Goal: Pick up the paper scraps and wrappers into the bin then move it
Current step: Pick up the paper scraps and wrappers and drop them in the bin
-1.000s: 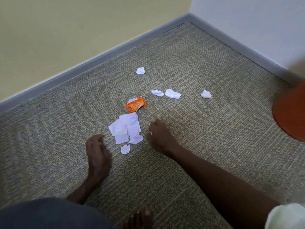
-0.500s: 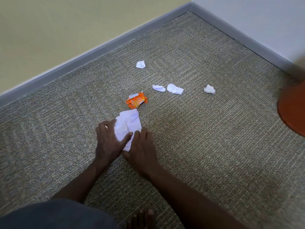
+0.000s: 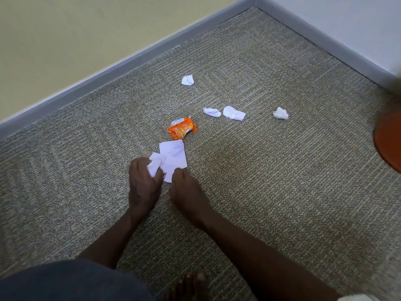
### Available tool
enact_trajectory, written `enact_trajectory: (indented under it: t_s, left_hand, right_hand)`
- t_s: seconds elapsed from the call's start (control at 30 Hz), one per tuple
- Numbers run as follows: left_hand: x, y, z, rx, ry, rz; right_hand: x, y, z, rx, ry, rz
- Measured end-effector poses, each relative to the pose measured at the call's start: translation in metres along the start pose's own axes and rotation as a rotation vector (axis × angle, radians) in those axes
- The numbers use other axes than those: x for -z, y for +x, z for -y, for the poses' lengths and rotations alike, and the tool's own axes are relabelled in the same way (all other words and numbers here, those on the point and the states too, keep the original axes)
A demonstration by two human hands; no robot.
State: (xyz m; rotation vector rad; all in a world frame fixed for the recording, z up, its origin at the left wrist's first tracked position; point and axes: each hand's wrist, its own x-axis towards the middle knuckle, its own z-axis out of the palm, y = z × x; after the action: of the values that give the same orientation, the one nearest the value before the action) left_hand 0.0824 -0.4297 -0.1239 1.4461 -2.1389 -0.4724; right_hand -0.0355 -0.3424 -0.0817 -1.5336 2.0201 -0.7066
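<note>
On the carpet, my left hand (image 3: pixel 143 185) is closed on a crumpled white paper scrap (image 3: pixel 155 164). My right hand (image 3: pixel 186 192) pinches the near edge of a flat white paper sheet (image 3: pixel 174 157) that lies beside it. Just beyond sits an orange snack wrapper (image 3: pixel 182 129). Farther off lie two white scraps (image 3: pixel 212 111) (image 3: pixel 234 113) side by side, a crumpled ball (image 3: pixel 280 113) to their right, and one scrap (image 3: pixel 187 80) near the far wall. The orange bin (image 3: pixel 388 144) shows only partly at the right edge.
Grey skirting (image 3: pixel 130 61) runs along the yellow wall on the left and the white wall on the right, meeting in a corner at the top. My knee in dark cloth (image 3: pixel 71 281) and bare toes (image 3: pixel 191 283) fill the bottom of the view.
Both hands came together from either side of the paper pile and gathered it. The loose small scraps near the pile are now bunched in my left hand.
</note>
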Motion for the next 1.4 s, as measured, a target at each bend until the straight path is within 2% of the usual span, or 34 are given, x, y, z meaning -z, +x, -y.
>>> enact_trajectory:
  t_s: [0.07,0.13,0.27,0.4,0.5,0.57,0.73,0.83,0.9,1.03,1.23,1.33,1.4]
  left_hand:
    - [0.001,0.001,-0.007,0.138,-0.025,-0.01]
    - [0.001,0.001,-0.011,0.18,-0.011,-0.009]
    - [0.002,0.004,-0.009,0.147,-0.073,-0.009]
    - [-0.003,0.003,0.006,-0.003,0.04,0.038]
    - [-0.003,0.003,0.003,-0.027,0.067,0.003]
    - [-0.002,0.003,-0.002,-0.022,0.062,-0.011]
    - [-0.004,0.003,0.0,-0.049,0.142,0.004]
    - [-0.003,0.003,0.0,-0.123,0.177,-0.002]
    - [-0.003,0.003,0.001,-0.151,0.174,-0.001]
    - [-0.006,0.004,0.005,-0.124,0.168,0.037]
    - [-0.001,0.007,0.006,-0.155,0.076,0.069]
    - [0.009,0.013,-0.015,-0.1,-0.004,0.043]
    - [0.012,0.015,-0.029,0.014,-0.011,0.014]
  right_hand:
    - [0.011,0.001,-0.006,-0.099,0.108,-0.063]
    - [0.022,0.003,-0.016,-0.134,0.08,-0.155]
    - [0.04,0.017,-0.037,-0.141,0.029,-0.232]
    - [0.045,0.033,-0.047,-0.092,0.051,-0.236]
    - [0.038,0.048,-0.044,-0.07,0.029,-0.2]
    - [0.036,0.059,-0.037,-0.098,0.021,-0.104]
    - [0.03,0.077,-0.018,0.021,-0.251,0.051]
    - [0.017,0.081,-0.01,0.005,-0.366,0.078]
    - [0.009,0.083,-0.006,-0.041,-0.321,0.03]
    - [0.006,0.089,0.0,-0.151,-0.095,0.05]
    - [0.019,0.085,-0.003,-0.1,0.201,0.049]
    - [0.036,0.076,-0.006,-0.125,0.335,0.028]
    - [0.046,0.067,-0.008,-0.132,0.377,0.035]
